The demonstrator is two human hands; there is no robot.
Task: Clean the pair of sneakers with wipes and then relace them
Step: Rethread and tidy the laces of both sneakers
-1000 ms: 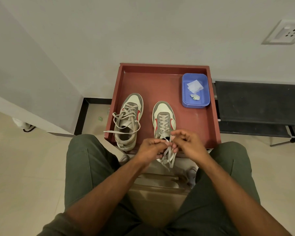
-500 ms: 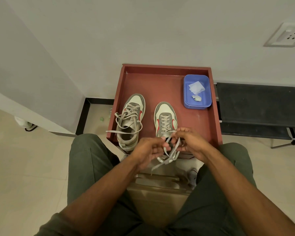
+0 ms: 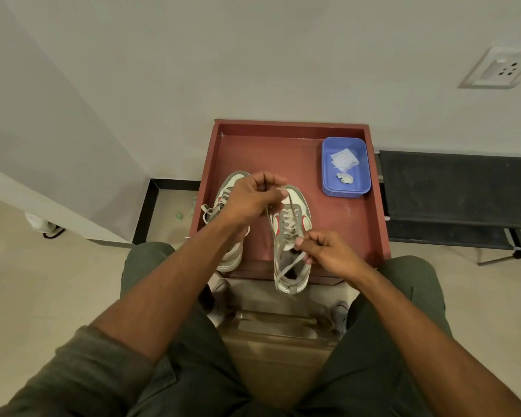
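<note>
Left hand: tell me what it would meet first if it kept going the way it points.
The left hand, pinching the lace, points toward the far wall. Likely it would first pass over the red tray floor, then its back rim; height is unclear.

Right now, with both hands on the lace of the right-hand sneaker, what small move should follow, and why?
Probably draw the two ends taut. The left hand has one lace end lifted above the toe while the right hand pinches the other beside the tongue of the sneaker, and the strand looks slack.

Single head view, looking steeply down, close over lap.
</note>
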